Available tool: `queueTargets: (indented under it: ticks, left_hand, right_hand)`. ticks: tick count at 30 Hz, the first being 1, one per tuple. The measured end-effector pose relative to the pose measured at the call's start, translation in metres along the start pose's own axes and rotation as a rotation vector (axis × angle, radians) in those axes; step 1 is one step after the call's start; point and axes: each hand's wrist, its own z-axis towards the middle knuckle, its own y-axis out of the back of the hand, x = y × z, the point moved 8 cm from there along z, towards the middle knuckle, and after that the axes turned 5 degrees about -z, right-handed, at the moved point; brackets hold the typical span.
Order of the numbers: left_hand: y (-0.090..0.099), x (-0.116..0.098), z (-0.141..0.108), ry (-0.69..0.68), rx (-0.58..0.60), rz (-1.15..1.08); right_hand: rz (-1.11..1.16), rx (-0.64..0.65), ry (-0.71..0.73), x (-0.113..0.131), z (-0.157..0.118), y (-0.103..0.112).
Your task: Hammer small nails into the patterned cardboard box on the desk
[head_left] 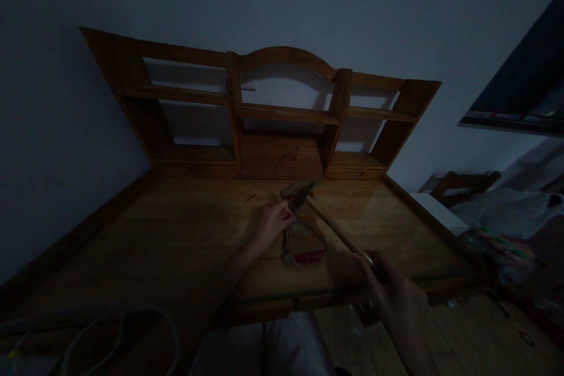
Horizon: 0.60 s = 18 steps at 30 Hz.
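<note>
My right hand [390, 285] is wrapped round the wooden handle of a hammer [337, 228]. The dark hammer head slants over a worn piece of cardboard [311, 238] with red patches, which lies on the wooden desk [185, 235]. Beside the hammer head, my left hand [277, 217] rests at the cardboard's left edge with its fingers pinched together. What those fingers hold is too small and dark to make out. A thin dark stick-like object [249, 198] lies on the desk to the left.
A wooden shelf unit [286, 113] stands along the desk's back edge against the wall. Right of the desk are a white surface [438, 211], a wooden chair back [465, 181] and plastic bags [511, 211]. A pale cable [170, 320] loops at the lower left.
</note>
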Motion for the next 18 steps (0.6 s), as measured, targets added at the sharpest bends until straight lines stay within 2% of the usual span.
queueTargets:
  ticks: [4, 7, 10, 13, 15, 18]
  left_hand:
    - [0.004, -0.001, 0.001, -0.019, -0.033, 0.016]
    - [0.018, -0.008, 0.004, -0.029, -0.101, 0.108]
    - [0.047, -0.018, 0.005, -0.042, -0.232, 0.243]
    - [0.078, -0.020, 0.009, -0.038, -0.254, 0.339]
    - [0.100, -0.010, 0.014, 0.004, -0.238, 0.397]
    - [0.130, 0.019, 0.020, 0.084, -0.224, 0.469]
  right_hand:
    - [0.367, 0.046, -0.157, -0.011, 0.011, -0.002]
    - [0.755, 0.159, -0.227, -0.008, 0.021, -0.011]
    - [1.074, 0.317, -0.370, -0.008, 0.027, -0.032]
    - [1.266, 0.411, -0.475, -0.010, 0.031, -0.057]
    - [1.317, 0.408, -0.490, -0.012, 0.035, -0.070]
    - [1.314, 0.379, -0.489, -0.016, 0.041, -0.083]
